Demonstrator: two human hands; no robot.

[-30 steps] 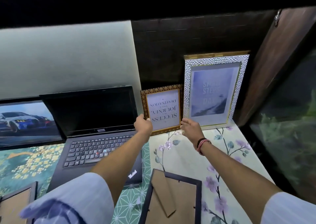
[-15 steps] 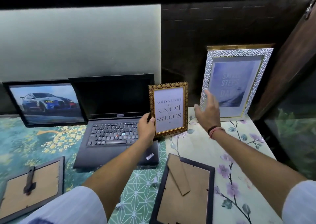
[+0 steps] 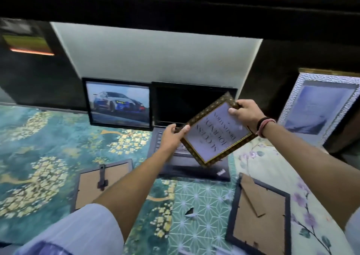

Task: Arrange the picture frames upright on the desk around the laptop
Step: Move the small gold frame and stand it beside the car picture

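Both hands, left (image 3: 172, 136) and right (image 3: 244, 114), hold the gold frame (image 3: 216, 130) tilted above the laptop (image 3: 192, 99).

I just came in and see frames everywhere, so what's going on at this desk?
A person is setting picture frames up around the laptop. Both hands, left hand and right hand, hold the small gold-patterned frame tilted in the air above the keyboard. The car photo frame and the silver frame stand upright. Two dark frames, one left and one right, lie face down.

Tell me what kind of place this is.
Probably a home desk or study nook: an open laptop sits on a patterned desk cover, with picture frames like the car photo frame propped against the wall.
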